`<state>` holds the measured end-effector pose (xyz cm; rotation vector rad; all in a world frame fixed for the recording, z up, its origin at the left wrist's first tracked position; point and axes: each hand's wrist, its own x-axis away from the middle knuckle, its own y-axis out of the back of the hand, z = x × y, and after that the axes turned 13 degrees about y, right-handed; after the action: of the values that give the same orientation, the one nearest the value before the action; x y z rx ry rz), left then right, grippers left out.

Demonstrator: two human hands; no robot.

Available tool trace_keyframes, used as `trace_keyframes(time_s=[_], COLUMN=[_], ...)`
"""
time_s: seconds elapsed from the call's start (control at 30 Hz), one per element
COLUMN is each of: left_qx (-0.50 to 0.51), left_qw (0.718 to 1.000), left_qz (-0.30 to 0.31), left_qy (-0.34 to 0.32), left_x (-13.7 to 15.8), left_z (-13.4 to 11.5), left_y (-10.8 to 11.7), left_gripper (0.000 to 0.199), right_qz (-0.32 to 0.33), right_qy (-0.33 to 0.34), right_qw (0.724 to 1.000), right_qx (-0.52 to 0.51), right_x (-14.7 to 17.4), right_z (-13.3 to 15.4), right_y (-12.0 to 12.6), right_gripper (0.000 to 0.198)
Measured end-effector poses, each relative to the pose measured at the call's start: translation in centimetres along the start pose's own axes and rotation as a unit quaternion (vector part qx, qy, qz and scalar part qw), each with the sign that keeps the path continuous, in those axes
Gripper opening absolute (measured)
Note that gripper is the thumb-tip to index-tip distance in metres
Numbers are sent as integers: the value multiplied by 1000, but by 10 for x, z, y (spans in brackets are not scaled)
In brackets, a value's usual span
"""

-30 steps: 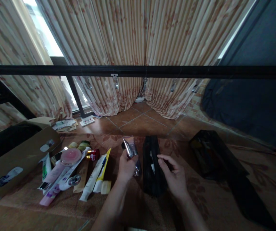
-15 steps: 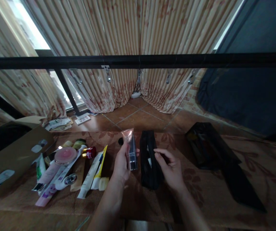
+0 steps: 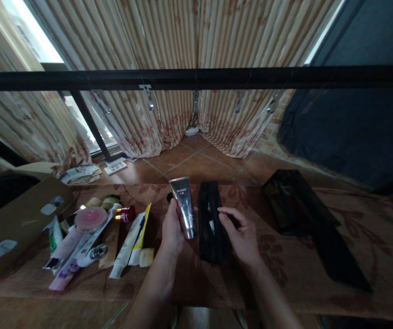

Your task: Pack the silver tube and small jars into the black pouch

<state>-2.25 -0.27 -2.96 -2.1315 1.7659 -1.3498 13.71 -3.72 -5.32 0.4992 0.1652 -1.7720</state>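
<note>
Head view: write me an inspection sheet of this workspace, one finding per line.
Surface: brown leaf-patterned cloth beneath the items.
Things in hand: silver squeeze tube, cap end toward the person; black pouch, top open, something white inside.
Clutter: cosmetic tubes, pink-topped round jar and red jar at left, near a cardboard box; black bag with its flap out at right.
Hands: left hand holds the tube; right hand has fingertips at the pouch's right edge, grip unclear.
Cables: nothing seen.
Surroundings: patterned curtains, black rail, tiled floor, papers.
</note>
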Motion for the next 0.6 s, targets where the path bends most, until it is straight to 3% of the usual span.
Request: trace_keyframes(time_s=[0.6], left_qx=[14], left_qw=[999], left_qz=[32], left_qy=[-8], left_x=[2], left_z=[0], left_y=[-1], left_gripper=[36], right_qz=[3], right_qy=[5], right_qw=[1000], right_qx=[8], right_x=[1], right_z=[0], right_y=[1], right_gripper=[24])
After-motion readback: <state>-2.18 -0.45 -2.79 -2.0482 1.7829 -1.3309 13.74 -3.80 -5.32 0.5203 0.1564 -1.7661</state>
